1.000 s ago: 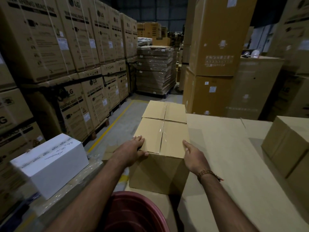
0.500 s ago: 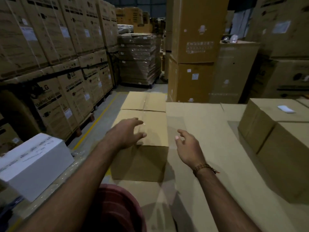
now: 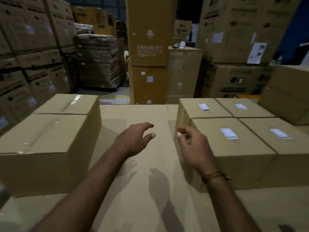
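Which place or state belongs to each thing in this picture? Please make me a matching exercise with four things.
Things:
1. left hand
2. right hand
3. taped box
4. labelled box

Places or states:
A. has a white label on top, at the right
B. has a bracelet at the wrist
C. has clear tape along its top, at the left
D. fingers spread over the cardboard surface, wrist bare

Pairs: 1-D, 2-B, 3-C, 4-A
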The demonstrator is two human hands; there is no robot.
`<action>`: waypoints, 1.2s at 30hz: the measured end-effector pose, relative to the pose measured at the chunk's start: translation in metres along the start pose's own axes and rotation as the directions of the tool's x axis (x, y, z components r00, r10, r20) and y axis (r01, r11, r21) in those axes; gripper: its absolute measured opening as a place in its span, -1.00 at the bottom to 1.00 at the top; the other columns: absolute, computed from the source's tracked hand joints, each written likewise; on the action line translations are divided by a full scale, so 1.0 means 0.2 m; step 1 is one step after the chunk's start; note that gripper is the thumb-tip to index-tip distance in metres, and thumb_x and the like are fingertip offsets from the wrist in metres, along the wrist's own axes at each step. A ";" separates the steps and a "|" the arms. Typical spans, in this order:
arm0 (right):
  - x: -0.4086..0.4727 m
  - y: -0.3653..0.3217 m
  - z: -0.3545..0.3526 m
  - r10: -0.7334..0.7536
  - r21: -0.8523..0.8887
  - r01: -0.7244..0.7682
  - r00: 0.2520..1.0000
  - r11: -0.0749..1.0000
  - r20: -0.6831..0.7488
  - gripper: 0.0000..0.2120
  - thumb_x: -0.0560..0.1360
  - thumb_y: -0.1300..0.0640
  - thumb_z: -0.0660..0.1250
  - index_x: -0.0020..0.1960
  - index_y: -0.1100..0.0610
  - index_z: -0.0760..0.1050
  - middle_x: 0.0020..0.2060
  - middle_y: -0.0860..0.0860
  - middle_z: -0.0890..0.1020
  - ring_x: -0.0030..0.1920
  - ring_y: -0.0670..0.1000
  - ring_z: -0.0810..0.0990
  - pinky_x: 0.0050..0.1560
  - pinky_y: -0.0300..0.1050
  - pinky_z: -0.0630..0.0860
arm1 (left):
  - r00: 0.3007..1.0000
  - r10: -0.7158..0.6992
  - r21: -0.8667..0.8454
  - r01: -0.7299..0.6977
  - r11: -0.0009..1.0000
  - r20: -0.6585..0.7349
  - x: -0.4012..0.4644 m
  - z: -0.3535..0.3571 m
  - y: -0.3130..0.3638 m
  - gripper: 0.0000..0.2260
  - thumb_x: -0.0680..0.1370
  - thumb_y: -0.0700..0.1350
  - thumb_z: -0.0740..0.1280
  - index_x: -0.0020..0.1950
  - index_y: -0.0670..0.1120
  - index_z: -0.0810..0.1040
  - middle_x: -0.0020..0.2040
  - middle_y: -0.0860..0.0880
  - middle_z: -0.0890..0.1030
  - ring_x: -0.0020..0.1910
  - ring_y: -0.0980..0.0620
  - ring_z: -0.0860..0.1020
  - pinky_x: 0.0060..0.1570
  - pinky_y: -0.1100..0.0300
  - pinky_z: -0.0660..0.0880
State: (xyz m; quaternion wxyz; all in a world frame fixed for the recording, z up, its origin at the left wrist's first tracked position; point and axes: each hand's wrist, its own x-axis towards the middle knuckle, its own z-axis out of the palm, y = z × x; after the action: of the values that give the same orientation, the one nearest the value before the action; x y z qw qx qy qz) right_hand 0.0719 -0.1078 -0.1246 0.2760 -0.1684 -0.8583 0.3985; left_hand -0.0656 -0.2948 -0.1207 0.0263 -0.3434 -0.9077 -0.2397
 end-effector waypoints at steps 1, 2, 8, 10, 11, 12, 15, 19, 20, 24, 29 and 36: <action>0.03 0.08 -0.12 -0.009 -0.021 0.009 1.000 1.000 -0.013 -0.79 0.67 0.04 0.33 0.27 -0.05 0.65 0.11 -0.14 0.70 0.04 -0.19 0.64 0.11 -0.08 0.62 | 1.000 -0.013 -0.042 0.013 0.999 -0.004 0.04 0.09 0.11 -0.58 0.70 0.18 0.27 0.54 0.10 0.47 0.48 0.05 0.55 0.44 0.01 0.50 0.35 0.04 0.47; 0.07 0.17 -0.23 -0.021 -0.049 0.020 1.000 0.999 -0.024 -0.79 0.67 0.06 0.33 0.26 -0.03 0.66 0.10 -0.11 0.70 0.03 -0.16 0.65 0.11 -0.05 0.62 | 1.000 -0.027 -0.086 0.027 0.996 -0.003 0.07 0.19 0.21 -0.56 0.70 0.18 0.26 0.55 0.09 0.46 0.48 0.04 0.55 0.44 0.01 0.50 0.34 0.06 0.46; 0.22 0.65 -0.74 0.002 -0.197 -0.015 0.998 0.980 -0.069 -0.76 0.67 0.06 0.34 0.31 0.00 0.63 0.16 -0.05 0.68 0.07 -0.09 0.65 0.14 0.00 0.62 | 0.991 -0.115 -0.238 0.127 0.963 0.065 0.25 0.66 0.74 -0.38 0.69 0.23 0.25 0.70 0.06 0.22 0.72 -0.01 0.14 0.63 -0.09 0.29 0.52 -0.01 0.31; 0.28 0.80 -0.84 0.010 -0.281 -0.030 0.997 0.959 -0.070 -0.72 0.66 0.04 0.34 0.35 0.01 0.61 0.21 0.01 0.66 0.20 0.05 0.62 0.20 0.04 0.58 | 0.985 -0.160 -0.300 0.171 0.938 0.062 0.30 0.75 0.86 -0.37 0.70 0.21 0.25 0.72 0.06 0.14 0.73 -0.05 0.10 0.63 -0.13 0.29 0.48 0.06 0.29; 0.31 0.87 -0.89 0.017 -0.343 -0.039 0.998 0.939 -0.068 -0.69 0.66 0.02 0.33 0.38 0.02 0.59 0.24 0.05 0.64 0.26 0.11 0.58 0.23 0.07 0.55 | 0.980 -0.189 -0.342 0.197 0.919 0.056 0.33 0.79 0.92 -0.37 0.71 0.19 0.25 0.72 0.07 0.12 0.72 -0.07 0.14 0.61 -0.15 0.31 0.41 0.14 0.30; 0.34 0.93 -0.92 0.025 -0.412 -0.049 0.998 0.910 -0.064 -0.65 0.66 0.00 0.32 0.42 0.03 0.56 0.28 0.09 0.62 0.31 0.17 0.53 0.26 0.12 0.53 | 0.974 -0.223 -0.387 0.224 0.895 0.048 0.35 0.82 0.96 -0.38 0.71 0.16 0.25 0.72 0.07 0.12 0.70 -0.08 0.19 0.59 -0.15 0.34 0.31 0.21 0.29; 0.40 1.07 -0.98 0.052 -0.614 -0.047 0.999 0.788 -0.011 -0.54 0.67 -0.12 0.27 0.50 0.03 0.48 0.39 0.15 0.54 0.46 0.24 0.37 0.37 0.18 0.40 | 0.947 -0.316 -0.525 0.301 0.796 0.063 0.41 0.91 1.05 -0.39 0.71 0.13 0.27 0.71 0.07 0.12 0.58 0.00 0.37 0.50 -0.07 0.44 0.21 0.28 0.28; 0.39 1.19 -0.94 0.067 -0.797 0.028 0.994 0.603 0.086 -0.55 0.66 -0.29 0.10 0.35 -0.10 0.56 0.49 0.16 0.43 0.62 0.29 0.09 0.51 0.21 0.18 | 0.899 -0.398 -0.655 0.413 0.633 0.182 0.44 1.03 1.06 -0.41 0.66 0.24 0.31 0.62 0.07 0.28 0.41 0.13 0.50 0.35 0.02 0.53 0.33 0.11 0.45; 0.38 1.21 -0.92 0.057 -0.803 0.046 0.993 0.594 0.100 -0.51 0.66 -0.30 0.06 0.34 -0.08 0.58 0.49 0.17 0.42 0.63 0.31 0.07 0.51 0.22 0.15 | 0.879 -0.425 -0.670 0.450 0.591 0.216 0.43 1.06 1.05 -0.39 0.63 0.30 0.31 0.60 0.06 0.33 0.39 0.12 0.54 0.31 0.01 0.56 0.35 0.04 0.49; 0.34 1.25 -0.89 0.015 -0.787 0.086 0.993 0.612 0.120 -0.35 0.63 -0.33 -0.06 0.42 -0.01 0.57 0.51 0.13 0.43 0.64 0.31 0.05 0.53 0.24 0.11 | 0.840 -0.471 -0.778 0.477 0.408 0.268 0.39 1.21 0.95 -0.30 0.46 0.43 0.31 0.51 0.11 0.48 0.29 0.11 0.67 0.24 0.00 0.64 0.33 -0.13 0.57; 0.29 1.23 -0.90 0.004 -0.667 0.100 0.988 0.738 0.153 -0.24 0.54 -0.44 -0.13 0.34 -0.09 0.64 0.56 0.09 0.42 0.65 0.32 0.07 0.58 0.26 0.09 | 0.822 -0.512 -0.830 0.453 0.325 0.248 0.30 1.29 0.89 -0.34 0.39 0.42 0.30 0.41 0.16 0.55 0.22 0.10 0.71 0.21 -0.05 0.68 0.28 -0.18 0.59; 0.14 1.12 -0.82 0.020 -0.499 0.056 0.989 0.865 0.144 -0.49 0.58 -0.38 0.18 0.21 -0.11 0.73 0.56 0.05 0.45 0.61 0.31 0.25 0.53 0.28 0.20 | 0.785 -0.589 -0.817 0.461 0.348 0.192 0.02 1.05 0.96 -0.58 0.60 0.21 0.27 0.40 0.08 0.56 0.22 0.09 0.70 0.21 -0.01 0.66 0.31 -0.12 0.57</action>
State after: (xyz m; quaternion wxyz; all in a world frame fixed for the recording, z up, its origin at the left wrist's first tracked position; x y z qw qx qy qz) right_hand 0.1650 0.1438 -0.2029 0.1636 -0.1970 -0.9516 0.1701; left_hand 0.0778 -0.0734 -0.2248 -0.1561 0.0139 -0.7378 -0.6566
